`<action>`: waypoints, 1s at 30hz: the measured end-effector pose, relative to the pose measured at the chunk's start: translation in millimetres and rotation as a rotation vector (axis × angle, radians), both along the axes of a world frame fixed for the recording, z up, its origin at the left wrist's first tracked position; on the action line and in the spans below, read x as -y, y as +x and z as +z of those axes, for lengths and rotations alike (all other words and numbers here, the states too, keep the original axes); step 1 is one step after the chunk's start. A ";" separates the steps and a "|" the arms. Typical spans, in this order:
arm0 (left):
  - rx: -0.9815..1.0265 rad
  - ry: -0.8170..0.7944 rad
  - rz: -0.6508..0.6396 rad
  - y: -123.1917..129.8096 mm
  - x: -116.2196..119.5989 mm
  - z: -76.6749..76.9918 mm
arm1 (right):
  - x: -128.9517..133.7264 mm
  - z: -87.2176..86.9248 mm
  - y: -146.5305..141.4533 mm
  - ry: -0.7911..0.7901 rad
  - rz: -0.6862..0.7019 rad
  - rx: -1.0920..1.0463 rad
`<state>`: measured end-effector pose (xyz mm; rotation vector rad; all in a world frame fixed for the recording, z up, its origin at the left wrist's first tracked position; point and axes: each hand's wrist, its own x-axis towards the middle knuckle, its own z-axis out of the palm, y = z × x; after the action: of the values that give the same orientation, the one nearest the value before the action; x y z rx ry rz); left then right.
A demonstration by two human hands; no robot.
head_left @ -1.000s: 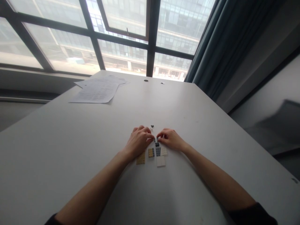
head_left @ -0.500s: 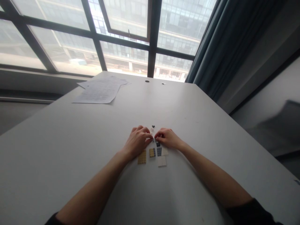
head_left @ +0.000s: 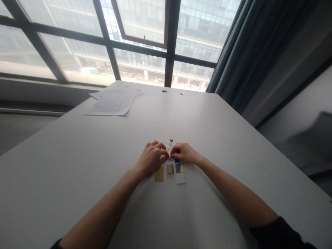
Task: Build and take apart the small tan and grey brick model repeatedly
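My left hand [head_left: 153, 157] and my right hand [head_left: 184, 153] meet fingertip to fingertip over small parts on the white table. Both are closed in a pinch; what they hold is too small to make out. Tiny black pieces [head_left: 170, 160] lie just below the fingertips. Nearer to me are a tan studded plate [head_left: 159, 174], a yellow and grey brick [head_left: 170, 169], a dark grey brick [head_left: 177, 168], a cream piece [head_left: 183, 168] and a white flat tile [head_left: 181, 178]. Beyond the fingers sit small white pieces [head_left: 168, 148] and a black piece [head_left: 171, 140].
Printed papers [head_left: 111, 103] lie at the table's far left. Two round holes, one of them dark [head_left: 164, 91], are near the far edge. Behind the table [head_left: 207, 128] stand a window and a blue-grey curtain [head_left: 230, 58].
The fingertips of my right hand have come slightly closer to those of my left hand. The whole view has shifted a little, so the table and papers appear further right.
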<state>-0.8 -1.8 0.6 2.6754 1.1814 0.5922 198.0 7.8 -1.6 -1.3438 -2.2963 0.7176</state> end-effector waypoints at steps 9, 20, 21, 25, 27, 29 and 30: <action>-0.003 -0.004 -0.019 2.6 1.5 -0.5 | 4.6 1.5 -0.6 -0.001 -0.016 0.006; 0.134 0.126 0.263 -32.4 -15.0 -4.0 | -6.0 3.1 -3.2 0.083 -0.126 -0.006; 0.140 0.133 0.295 -36.0 -16.3 -6.2 | -8.2 2.2 -5.1 0.104 -0.111 0.011; 0.140 0.137 0.371 -43.1 -18.0 -13.5 | -16.5 -2.1 -14.0 0.176 -0.026 0.116; 0.146 0.137 0.379 -43.4 -17.6 -15.6 | -18.8 -2.5 -16.8 0.196 0.002 0.158; 0.152 0.138 0.375 -43.2 -17.4 -17.2 | -18.7 -1.0 -17.1 0.215 0.012 0.148; 0.154 0.140 0.370 -43.1 -17.5 -18.1 | -17.8 0.0 -16.0 0.221 0.007 0.127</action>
<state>-43.9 15.7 -17.5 2.4733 1.6563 0.9479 182.0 25.5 -1.6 -1.3119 -2.3982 0.3758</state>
